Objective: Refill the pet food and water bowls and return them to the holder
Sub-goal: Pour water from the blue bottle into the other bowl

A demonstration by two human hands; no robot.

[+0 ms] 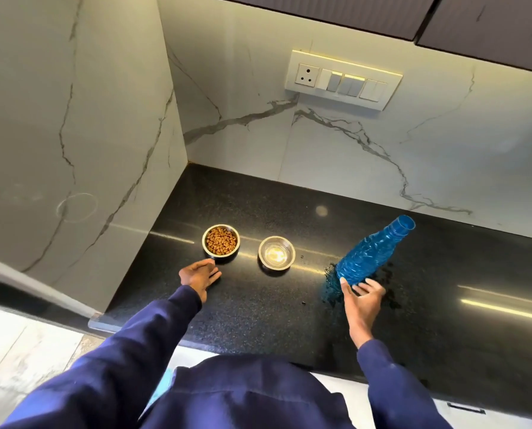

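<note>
A steel bowl full of brown kibble (221,241) stands on the black counter (258,320) near the left wall. To its right sits a second steel bowl (276,252) with a little clear water in it. My left hand (199,275) hovers just in front of the kibble bowl, fingers apart, holding nothing. A blue ribbed plastic bottle (371,252) with no cap stands at the right. My right hand (363,294) is at the bottle's base with fingers spread, touching it loosely. No holder is in view.
Water is spilled on the counter around the bottle's base (329,274). Marble walls close in the left side and the back. A switch panel (342,78) is on the back wall, with dark cabinets above.
</note>
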